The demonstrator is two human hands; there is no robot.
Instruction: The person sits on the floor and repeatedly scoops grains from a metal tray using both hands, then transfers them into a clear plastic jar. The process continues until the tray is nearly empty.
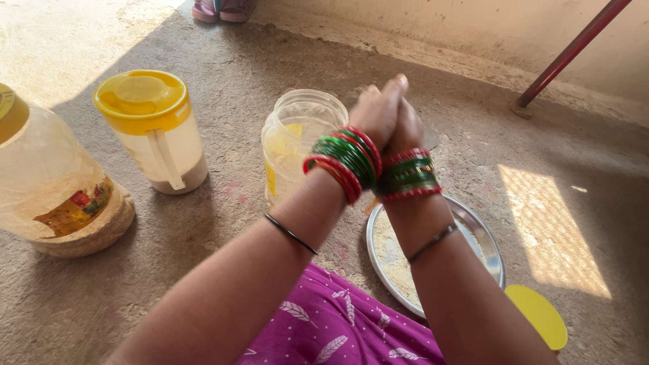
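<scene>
My left hand (377, 111) and my right hand (407, 128) are pressed palm to palm with fingers stretched out, raised above the floor. Nothing shows between them. Both wrists carry red and green bangles. Just left of the hands stands a clear plastic jar (297, 145) with no lid. Below the hands lies a round steel plate (481, 238) with pale flour or grain spread on it. A yellow lid (539, 315) rests on the floor to the right of the plate.
A lidded jar with a yellow top and handle (152, 128) and a large plastic container (57, 186) stand at the left. Purple patterned cloth (338, 328) covers my lap. A red pole (571, 51) leans at the back right; sandals (222, 8) lie at the top.
</scene>
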